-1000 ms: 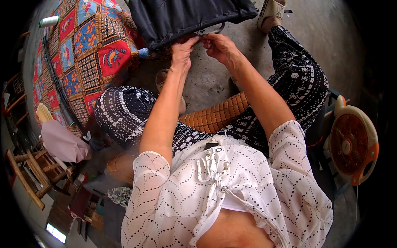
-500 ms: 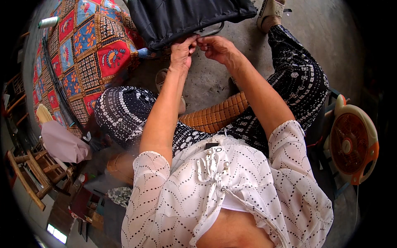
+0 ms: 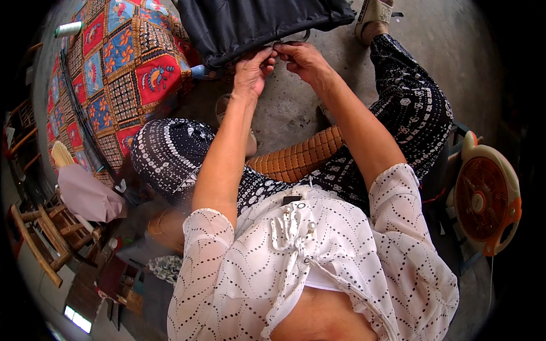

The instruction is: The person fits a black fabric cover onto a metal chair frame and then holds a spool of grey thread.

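Observation:
A black fabric panel point(image 3: 261, 25), gathered along its hem, spreads out at the top of the head view. My left hand point(image 3: 253, 71) is at its near edge, with the fingers closed in a pinch against the hem. Close beside it, my right hand point(image 3: 307, 63) also pinches, its thumb and forefinger nearly touching the left fingertips. What lies between the right fingertips is too small to make out. A short dark loop point(image 3: 307, 35) shows at the hem just beyond the right hand.
A patterned patchwork cloth point(image 3: 116, 62) bulges at the left, with a thread spool point(image 3: 69, 29) and black strips point(image 3: 79, 108) on it. Wooden stools point(image 3: 54, 238) stand at lower left. An orange and white fan point(image 3: 483, 196) is on the right. Concrete floor point(image 3: 443, 45) lies beyond my knees.
My right hand has shifted slightly up toward the hem. The dark loop that curved out from the hem above it now shows much less.

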`<state>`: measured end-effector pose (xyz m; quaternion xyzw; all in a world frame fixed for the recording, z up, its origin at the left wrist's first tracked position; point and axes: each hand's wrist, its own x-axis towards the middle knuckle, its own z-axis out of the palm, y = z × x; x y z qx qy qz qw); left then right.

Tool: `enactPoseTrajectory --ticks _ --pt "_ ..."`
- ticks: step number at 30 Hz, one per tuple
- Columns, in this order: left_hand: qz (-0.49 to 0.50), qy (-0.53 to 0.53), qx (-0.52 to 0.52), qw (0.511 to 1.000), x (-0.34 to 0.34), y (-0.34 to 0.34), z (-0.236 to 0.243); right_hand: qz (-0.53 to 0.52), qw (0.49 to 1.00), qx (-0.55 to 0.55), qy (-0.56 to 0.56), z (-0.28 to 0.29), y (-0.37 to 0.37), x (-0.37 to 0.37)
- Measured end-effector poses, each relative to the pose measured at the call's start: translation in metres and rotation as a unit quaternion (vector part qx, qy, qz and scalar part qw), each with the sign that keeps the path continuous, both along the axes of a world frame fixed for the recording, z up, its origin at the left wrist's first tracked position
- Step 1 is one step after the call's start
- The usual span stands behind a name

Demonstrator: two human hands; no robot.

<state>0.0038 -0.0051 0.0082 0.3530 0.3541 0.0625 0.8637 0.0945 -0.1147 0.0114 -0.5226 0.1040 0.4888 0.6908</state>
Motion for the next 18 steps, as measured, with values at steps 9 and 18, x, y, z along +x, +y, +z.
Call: enactPoseTrajectory --ticks 9,18 --pt "-0.043 -0.072 -0.029 0.996 -0.002 0.001 0.008 0.004 0.996 -0.024 -0.081 -0.001 -0.002 -0.003" --pt "0.002 -0.053 -0.032 0.998 -0.001 0.003 -0.002 -0.013 0.990 -0.002 -0.140 -0.010 -0.001 -0.004"
